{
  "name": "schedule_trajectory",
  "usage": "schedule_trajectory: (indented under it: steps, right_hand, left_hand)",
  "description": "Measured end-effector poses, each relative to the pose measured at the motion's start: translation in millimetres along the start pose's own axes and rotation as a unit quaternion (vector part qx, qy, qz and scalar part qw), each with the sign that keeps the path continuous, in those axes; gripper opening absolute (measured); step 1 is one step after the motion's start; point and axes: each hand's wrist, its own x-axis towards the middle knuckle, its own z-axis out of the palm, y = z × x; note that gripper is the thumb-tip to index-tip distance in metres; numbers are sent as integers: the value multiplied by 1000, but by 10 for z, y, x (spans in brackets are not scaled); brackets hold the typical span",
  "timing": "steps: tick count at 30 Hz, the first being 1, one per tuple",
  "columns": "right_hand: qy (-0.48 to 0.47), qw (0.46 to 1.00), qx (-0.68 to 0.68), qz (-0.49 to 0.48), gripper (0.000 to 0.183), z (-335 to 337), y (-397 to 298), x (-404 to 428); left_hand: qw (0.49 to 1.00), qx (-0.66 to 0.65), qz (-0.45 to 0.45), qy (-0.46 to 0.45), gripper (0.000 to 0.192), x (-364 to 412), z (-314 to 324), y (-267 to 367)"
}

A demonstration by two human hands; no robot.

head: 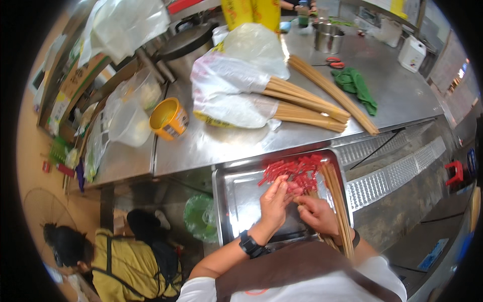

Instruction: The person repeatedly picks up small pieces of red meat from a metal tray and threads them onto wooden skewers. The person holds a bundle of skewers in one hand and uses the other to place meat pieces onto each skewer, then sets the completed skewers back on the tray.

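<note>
A deep rectangular metal tray [221, 211] lies before me. Red strips of what looks like raw meat [292, 168] are heaped at its far side. Over this heap, my left hand [277, 200] pinches a pinkish-red meat piece [295, 187] between its fingertips. My right hand [319, 216], close beside it, has thumb and fingers closed on thin bamboo skewers, largely hidden by the hand. A loose bundle of bamboo skewers [337, 196] runs along the tray's right side, past my right wrist.
On the steel table [181, 154] lie plastic-wrapped skewer bundles [302, 102], a bare bundle [332, 94], scissors [334, 63] and a green cloth [354, 88]. An orange tub [169, 119] stands left. A person in yellow [128, 264] is low at left, near a green-lined bin [200, 217].
</note>
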Motion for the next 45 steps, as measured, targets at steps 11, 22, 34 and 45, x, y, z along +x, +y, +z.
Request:
schedule_trajectory:
  steps: [11,22,34,45]
  right_hand:
    - [-18,996,50,-69,23,122,239,80]
    - [-8,995,49,-90,21,142,238,82]
    - [-36,989,117,-77,24,53,136,70]
    - [143,952,1,-271,23,-37,-89,74]
  left_hand:
    - [992,84,12,93,22,14,225,258]
    - [979,161,-33,118,25,-193,580,452]
    - [976,201,-10,81,24,-205,445,460]
    - [944,320,68,44,24,-56,166,404]
